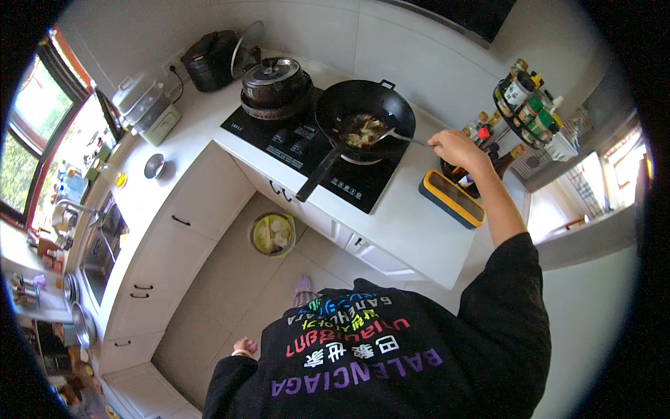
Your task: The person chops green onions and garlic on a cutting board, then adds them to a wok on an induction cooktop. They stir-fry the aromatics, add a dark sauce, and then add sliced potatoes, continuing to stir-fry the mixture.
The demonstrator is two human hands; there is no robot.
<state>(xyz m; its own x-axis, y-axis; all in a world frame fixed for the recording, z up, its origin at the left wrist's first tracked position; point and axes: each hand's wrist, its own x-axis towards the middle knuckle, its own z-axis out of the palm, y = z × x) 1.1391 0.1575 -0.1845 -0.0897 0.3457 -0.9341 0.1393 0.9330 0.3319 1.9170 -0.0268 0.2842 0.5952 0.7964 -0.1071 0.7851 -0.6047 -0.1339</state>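
Observation:
My right hand (454, 147) is closed around the handle of a metal spatula (405, 138), whose blade rests in a black wok (335, 99). Chopped food (364, 131) lies in the bottom of the wok, on the right part of a black cooktop (293, 137). Low at my left side, my left hand (245, 345) hangs over the floor with fingers curled; whether anything is inside it cannot be made out. A lidded pot (272, 81) stands on the cooktop's left part. Nearest my right forearm is a yellow-and-dark case (451, 199) on the counter.
Bottles (510, 157) and a tiered spice rack (528, 107) stand at the right. A small metal bowl (155, 166) sits on the left counter, beyond the sink (104, 246). A lined bin (272, 234) stands on the floor. The wok's long handle (319, 175) juts past the cooktop's front.

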